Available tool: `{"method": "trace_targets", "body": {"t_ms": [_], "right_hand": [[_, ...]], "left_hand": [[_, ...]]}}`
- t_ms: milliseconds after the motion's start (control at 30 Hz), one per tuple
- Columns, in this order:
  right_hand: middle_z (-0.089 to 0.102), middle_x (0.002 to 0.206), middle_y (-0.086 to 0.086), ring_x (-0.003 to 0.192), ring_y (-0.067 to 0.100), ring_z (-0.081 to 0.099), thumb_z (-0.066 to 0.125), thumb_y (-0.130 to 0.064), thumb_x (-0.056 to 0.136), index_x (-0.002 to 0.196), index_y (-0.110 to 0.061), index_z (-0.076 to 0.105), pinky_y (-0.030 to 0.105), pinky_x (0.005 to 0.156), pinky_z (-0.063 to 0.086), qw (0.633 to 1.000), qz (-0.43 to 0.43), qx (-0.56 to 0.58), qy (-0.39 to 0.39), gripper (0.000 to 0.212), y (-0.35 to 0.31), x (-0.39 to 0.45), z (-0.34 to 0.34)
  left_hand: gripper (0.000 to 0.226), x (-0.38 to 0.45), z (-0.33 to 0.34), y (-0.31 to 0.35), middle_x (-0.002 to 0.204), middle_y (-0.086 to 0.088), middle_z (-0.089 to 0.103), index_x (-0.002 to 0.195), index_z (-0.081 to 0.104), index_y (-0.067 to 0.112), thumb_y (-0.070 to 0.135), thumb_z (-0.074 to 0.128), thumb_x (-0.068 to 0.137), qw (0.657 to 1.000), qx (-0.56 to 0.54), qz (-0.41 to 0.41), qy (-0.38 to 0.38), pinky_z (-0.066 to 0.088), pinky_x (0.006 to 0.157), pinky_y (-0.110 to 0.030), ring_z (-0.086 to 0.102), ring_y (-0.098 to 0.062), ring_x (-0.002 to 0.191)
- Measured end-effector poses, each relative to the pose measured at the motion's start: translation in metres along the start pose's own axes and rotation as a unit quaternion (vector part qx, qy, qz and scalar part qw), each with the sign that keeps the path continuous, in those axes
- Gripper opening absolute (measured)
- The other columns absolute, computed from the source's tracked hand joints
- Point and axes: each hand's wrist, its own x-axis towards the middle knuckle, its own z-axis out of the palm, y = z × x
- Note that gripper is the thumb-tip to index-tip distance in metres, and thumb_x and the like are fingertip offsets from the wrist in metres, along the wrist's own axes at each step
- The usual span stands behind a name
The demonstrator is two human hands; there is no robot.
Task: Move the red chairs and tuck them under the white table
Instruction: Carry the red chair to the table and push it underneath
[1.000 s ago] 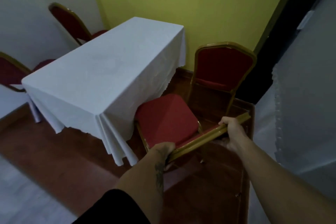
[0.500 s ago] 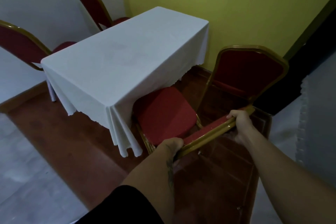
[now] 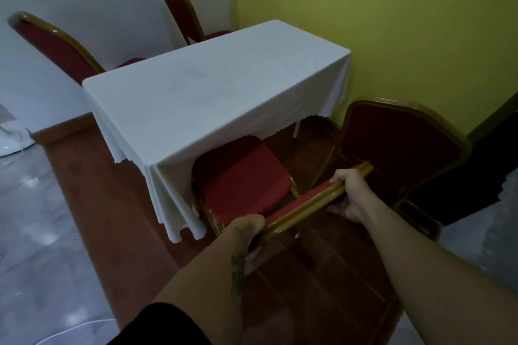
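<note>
Now, from my head camera, I hold the nearest red chair (image 3: 241, 179) by the gold top rail (image 3: 311, 204) of its backrest. That rail is the long axis under my hands: it runs from about 7 o'clock at my left hand (image 3: 246, 225) up to about 1 o'clock past my right hand (image 3: 350, 187). The chair's seat points away from me toward 11 o'clock, with its front edge reaching under the hanging edge of the cloth on the white table (image 3: 213, 87).

My left hand's fingers are wrapped over the rail's lower end and clamped on it; the rail passes beneath the knuckles. My right hand grips nearer the upper end, fingers (image 3: 340, 176) curled over the top of the rail and thumb below it, so the rail runs through the closed fist.

I count four red chairs. Besides the one I hold, a second chair (image 3: 400, 143) stands just beside it at 2 o'clock, its back turned toward the yellow-green wall (image 3: 392, 22). Two more stand on the table's far side: the third chair (image 3: 56, 45) at 10 o'clock and the fourth chair (image 3: 179, 8) at 12 o'clock, both with seats partly hidden behind the table. One table stands on the brown floor (image 3: 112, 204).
</note>
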Motion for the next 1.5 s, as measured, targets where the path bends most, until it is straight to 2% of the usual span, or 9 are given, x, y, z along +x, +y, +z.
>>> {"method": "trace_targets", "body": {"t_ms": [133, 233, 333, 567, 767, 1067, 1200, 1367, 1500], "right_hand": [[0.057, 0.081, 0.012, 0.091, 0.035, 0.064, 0.055, -0.009, 0.079, 0.082, -0.008, 0.052, 0.056, 0.077, 0.060, 1.000, 0.014, -0.004, -0.025, 0.004, -0.027, 0.021, -0.014], [0.055, 0.082, 0.012, 0.093, 0.035, 0.063, 0.053, -0.007, 0.082, 0.082, -0.008, 0.051, 0.054, 0.071, 0.060, 0.999, 0.021, -0.009, -0.046, 0.002, -0.044, 0.033, -0.015], [0.055, 0.080, 0.012, 0.089, 0.035, 0.063, 0.052, -0.007, 0.082, 0.080, -0.007, 0.050, 0.053, 0.067, 0.059, 0.998, 0.026, -0.015, -0.061, 0.003, -0.060, 0.045, -0.011], [0.055, 0.083, 0.013, 0.086, 0.034, 0.064, 0.054, -0.007, 0.079, 0.082, -0.008, 0.050, 0.047, 0.058, 0.060, 0.997, 0.015, -0.031, -0.075, 0.005, -0.080, 0.074, 0.003], [0.055, 0.085, 0.012, 0.080, 0.032, 0.064, 0.053, -0.007, 0.081, 0.091, -0.007, 0.051, 0.043, 0.044, 0.058, 0.996, 0.008, -0.030, -0.084, 0.010, -0.090, 0.094, 0.020], [0.059, 0.109, 0.021, 0.099, 0.042, 0.070, 0.059, -0.010, 0.059, 0.144, -0.009, 0.046, 0.064, 0.063, 0.060, 0.996, 0.000, 0.016, -0.091, 0.086, -0.093, 0.123, 0.057], [0.063, 0.120, 0.025, 0.099, 0.043, 0.070, 0.061, -0.013, 0.061, 0.144, -0.008, 0.045, 0.062, 0.062, 0.060, 0.996, 0.007, 0.001, -0.088, 0.084, -0.095, 0.126, 0.060], [0.060, 0.127, 0.020, 0.103, 0.045, 0.065, 0.069, -0.031, 0.083, 0.124, -0.007, 0.054, 0.058, 0.065, 0.061, 0.986, 0.049, -0.110, -0.111, 0.049, -0.105, 0.111, 0.050], [0.054, 0.126, 0.015, 0.107, 0.042, 0.062, 0.077, -0.045, 0.086, 0.149, -0.016, 0.031, 0.061, 0.082, 0.057, 0.978, -0.002, -0.197, -0.071, 0.083, -0.122, 0.109, 0.033]], "left_hand": [[0.045, 0.010, 0.011, 0.023, 0.074, -0.008, 0.057, 0.086, 0.053, 0.005, 0.034, 0.027, 0.108, 0.992, 0.128, -0.004, 0.011, 0.036, 0.038, -0.019, 0.049, -0.013, 0.052], [0.033, -0.003, 0.011, 0.049, 0.104, -0.013, 0.064, 0.121, 0.062, 0.003, 0.015, 0.036, 0.104, 0.961, 0.257, 0.091, 0.049, 0.055, 0.069, -0.031, 0.065, -0.025, 0.084], [0.055, -0.017, 0.021, 0.075, 0.131, -0.009, 0.061, 0.150, 0.046, 0.015, 0.007, 0.047, 0.095, 0.933, 0.330, 0.143, 0.020, 0.055, 0.090, -0.039, 0.063, -0.029, 0.112], [0.046, -0.007, 0.027, 0.098, 0.107, -0.004, 0.051, 0.133, 0.054, 0.014, 0.032, 0.065, 0.092, 0.860, 0.449, 0.213, 0.116, 0.049, 0.079, -0.035, 0.056, -0.024, 0.094], [0.039, 0.007, 0.014, 0.114, 0.104, -0.004, 0.054, 0.128, 0.056, 0.018, 0.024, 0.061, 0.089, 0.866, 0.438, 0.206, 0.129, 0.052, 0.073, -0.035, 0.060, -0.024, 0.087], [0.040, 0.028, -0.021, 0.122, 0.110, -0.005, 0.060, 0.126, 0.060, 0.023, 0.021, 0.059, 0.086, 0.879, 0.400, 0.209, 0.155, 0.055, 0.075, -0.037, 0.064, -0.027, 0.095], [0.039, 0.031, -0.023, 0.121, 0.110, -0.005, 0.058, 0.125, 0.058, 0.022, 0.020, 0.060, 0.087, 0.884, 0.386, 0.211, 0.158, 0.056, 0.078, -0.038, 0.063, -0.026, 0.096], [0.038, 0.019, -0.022, 0.125, 0.099, -0.003, 0.056, 0.126, 0.058, 0.018, 0.021, 0.064, 0.089, 0.878, 0.398, 0.215, 0.156, 0.052, 0.066, -0.031, 0.061, -0.022, 0.082], [0.059, 0.001, -0.025, 0.167, 0.124, -0.004, 0.064, 0.140, 0.057, 0.020, 0.034, 0.074, 0.086, 0.859, 0.410, 0.285, 0.116, 0.052, 0.089, -0.035, 0.063, -0.024, 0.110]]}}
